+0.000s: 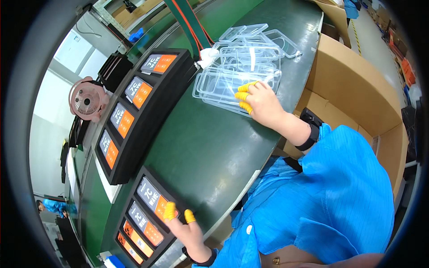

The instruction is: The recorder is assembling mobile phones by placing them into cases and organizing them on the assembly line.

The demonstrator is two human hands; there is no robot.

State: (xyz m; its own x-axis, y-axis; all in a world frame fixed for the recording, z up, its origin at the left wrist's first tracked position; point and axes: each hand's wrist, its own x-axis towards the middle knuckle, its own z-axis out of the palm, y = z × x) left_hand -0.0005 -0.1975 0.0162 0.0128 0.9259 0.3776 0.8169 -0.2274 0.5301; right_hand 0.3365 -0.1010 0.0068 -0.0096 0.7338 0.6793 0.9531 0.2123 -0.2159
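Note:
My right hand (264, 105), with yellow finger cots, reaches onto a pile of clear plastic trays (214, 85) at the far right of the green bench. Its fingers are apart and rest over the top pieces; whether they touch one tray or more is hard to tell. My left hand (187, 230), also in yellow finger cots, is at the near foam tray (181, 203), fingers apart. One fingertip lies over the orange end of a flat phone-like slab (148, 193) with a grey-and-orange face. Several such slabs sit in slots of that black tray.
A second black foam tray (154, 118) with several grey-and-orange slabs stands farther left. Beyond it is a pink fan (87, 100). A green post (183, 20) with red edging rises behind the bench (201, 152). A large open cardboard box (357, 85) is at my right.

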